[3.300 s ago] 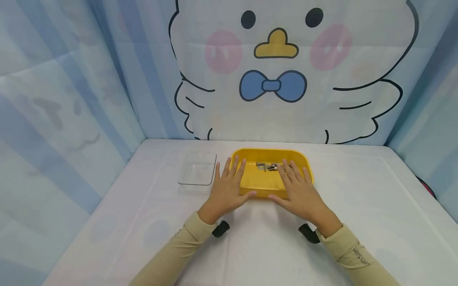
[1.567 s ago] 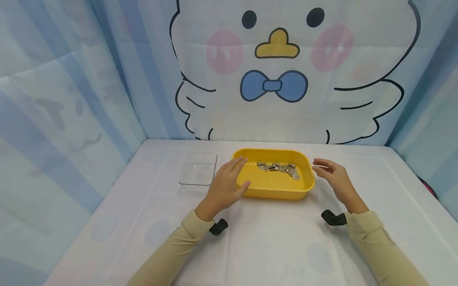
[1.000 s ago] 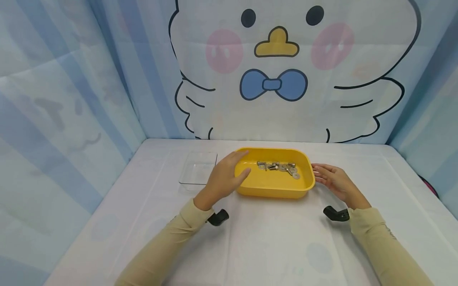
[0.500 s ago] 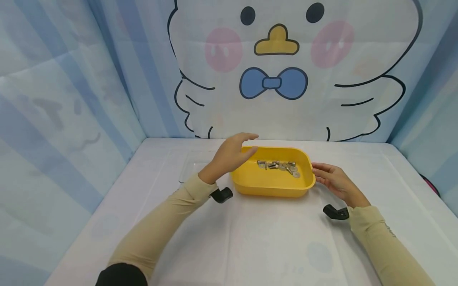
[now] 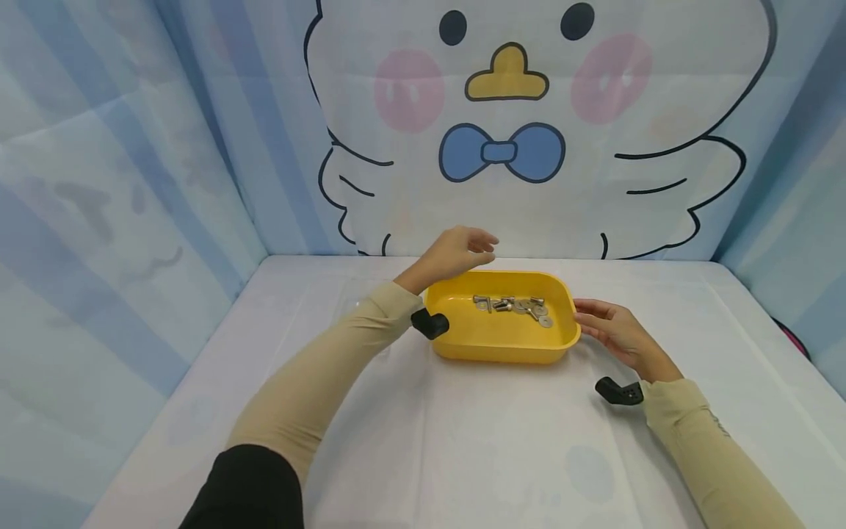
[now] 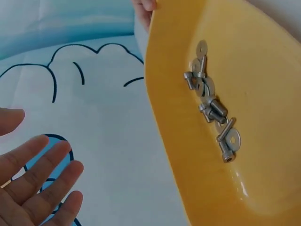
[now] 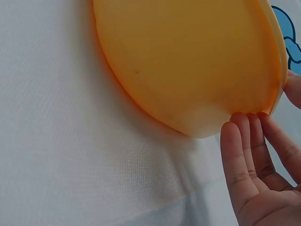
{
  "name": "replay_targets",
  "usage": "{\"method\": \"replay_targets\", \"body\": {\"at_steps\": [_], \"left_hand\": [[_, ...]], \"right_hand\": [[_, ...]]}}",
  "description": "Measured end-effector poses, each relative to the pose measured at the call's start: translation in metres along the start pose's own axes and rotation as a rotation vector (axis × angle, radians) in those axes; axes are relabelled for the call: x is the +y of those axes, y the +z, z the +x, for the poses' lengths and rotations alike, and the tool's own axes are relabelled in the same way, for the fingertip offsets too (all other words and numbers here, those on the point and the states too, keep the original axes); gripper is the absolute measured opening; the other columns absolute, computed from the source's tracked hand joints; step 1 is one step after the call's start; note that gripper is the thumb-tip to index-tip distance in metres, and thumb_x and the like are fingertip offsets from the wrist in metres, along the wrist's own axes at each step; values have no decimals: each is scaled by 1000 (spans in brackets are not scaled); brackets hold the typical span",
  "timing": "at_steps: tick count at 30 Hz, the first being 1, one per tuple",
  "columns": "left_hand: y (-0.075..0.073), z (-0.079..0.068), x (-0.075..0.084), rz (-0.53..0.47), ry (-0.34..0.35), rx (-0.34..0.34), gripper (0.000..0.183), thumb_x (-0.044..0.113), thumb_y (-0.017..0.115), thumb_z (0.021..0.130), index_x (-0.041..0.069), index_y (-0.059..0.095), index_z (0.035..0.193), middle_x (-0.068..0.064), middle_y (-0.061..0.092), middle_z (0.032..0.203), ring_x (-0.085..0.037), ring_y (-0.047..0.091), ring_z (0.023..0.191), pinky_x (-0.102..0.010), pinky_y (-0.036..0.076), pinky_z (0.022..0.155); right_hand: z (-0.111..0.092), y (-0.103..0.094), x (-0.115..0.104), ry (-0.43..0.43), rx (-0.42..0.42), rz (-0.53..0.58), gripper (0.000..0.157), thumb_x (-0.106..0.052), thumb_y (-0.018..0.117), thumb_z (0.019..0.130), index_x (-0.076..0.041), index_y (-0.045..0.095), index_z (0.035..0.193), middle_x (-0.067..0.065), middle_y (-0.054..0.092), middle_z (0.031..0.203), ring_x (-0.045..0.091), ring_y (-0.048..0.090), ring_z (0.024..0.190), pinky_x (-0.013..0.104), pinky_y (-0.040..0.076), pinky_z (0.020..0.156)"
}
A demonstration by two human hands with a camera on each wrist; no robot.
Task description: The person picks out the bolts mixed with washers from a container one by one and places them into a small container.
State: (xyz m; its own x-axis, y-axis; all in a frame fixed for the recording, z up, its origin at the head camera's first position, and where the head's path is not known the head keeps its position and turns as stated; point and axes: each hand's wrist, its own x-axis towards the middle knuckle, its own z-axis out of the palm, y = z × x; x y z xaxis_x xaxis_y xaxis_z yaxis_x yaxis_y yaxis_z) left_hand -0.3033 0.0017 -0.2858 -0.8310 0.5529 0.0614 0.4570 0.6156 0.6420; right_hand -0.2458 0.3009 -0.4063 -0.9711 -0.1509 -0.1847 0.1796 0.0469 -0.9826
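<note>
A yellow tray (image 5: 499,334) stands on the table with metal bolts (image 5: 504,304) and flat washers (image 5: 545,321) lying loose inside. My left hand (image 5: 456,253) hovers over the tray's far left edge, holding nothing. In the left wrist view, the fingers (image 6: 44,174) of that hand are apart from the tray wall. At the tray's right end, my right hand (image 5: 617,334) touches the outer wall. Its extended fingers (image 7: 256,146) meet the wall in the right wrist view, and the thumb (image 7: 294,88) lies by the rim.
A clear plastic box (image 5: 357,294) left of the tray is mostly hidden behind my left forearm. A printed cloth (image 5: 502,213) hangs behind the table, and striped curtains (image 5: 132,220) close in both sides. Each wrist carries a small black camera mount (image 5: 620,391).
Both hands were spread over the tray at first. My right hand moved to the tray's right end and stayed. My left hand moved up and right toward the far edge, its forearm covering the clear box.
</note>
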Motion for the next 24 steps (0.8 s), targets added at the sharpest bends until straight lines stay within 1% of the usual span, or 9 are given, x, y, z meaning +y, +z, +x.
{"method": "replay_targets", "body": {"at_steps": [1,3,7,10,16,21,24], "left_hand": [[1,4,-1,-15,3,-15,36,21,58,94,12,57,129,-5,63,123,-17,58,113,-28,49,97],[3,10,-3,-43,9,-47,36,20,59,93,12,57,128,-6,64,121,-16,59,111,-27,49,96],[8,22,-6,-89,20,-107,37,20,60,93,12,57,128,-6,66,120,-16,61,110,-27,48,98],[13,30,-8,-106,30,-135,37,20,61,92,12,58,128,-6,66,118,-15,61,109,-26,48,98],[29,49,-12,-119,72,-176,38,17,65,89,10,60,126,-6,68,114,-15,64,105,-21,50,92],[44,64,-16,-116,118,-213,36,14,66,87,9,61,123,-9,68,114,-16,65,102,-18,52,85],[53,71,-20,-105,125,-232,36,13,67,86,7,62,121,-10,68,113,-17,65,102,-17,52,82]], "right_hand": [[0,0,0,-2,-2,-6,54,-16,63,90,1,39,136,-20,60,99,-4,59,89,10,51,80],[1,1,0,-2,-5,-5,62,-16,63,90,5,33,140,-20,60,99,-4,59,90,10,51,80],[2,0,1,-2,2,-2,56,-16,63,90,2,38,137,-20,60,99,-4,59,90,10,51,80],[3,0,2,4,14,-11,53,-17,64,90,-1,41,135,-20,60,99,-5,59,89,10,51,80],[4,-1,4,16,30,-34,63,-21,66,88,2,36,139,-21,59,99,-5,58,89,9,50,81],[3,-1,4,18,34,-36,61,-22,66,88,1,38,138,-21,58,100,-5,58,90,10,50,81],[3,-1,4,18,35,-36,61,-22,66,88,1,38,138,-21,58,100,-5,58,90,10,50,81]]}}
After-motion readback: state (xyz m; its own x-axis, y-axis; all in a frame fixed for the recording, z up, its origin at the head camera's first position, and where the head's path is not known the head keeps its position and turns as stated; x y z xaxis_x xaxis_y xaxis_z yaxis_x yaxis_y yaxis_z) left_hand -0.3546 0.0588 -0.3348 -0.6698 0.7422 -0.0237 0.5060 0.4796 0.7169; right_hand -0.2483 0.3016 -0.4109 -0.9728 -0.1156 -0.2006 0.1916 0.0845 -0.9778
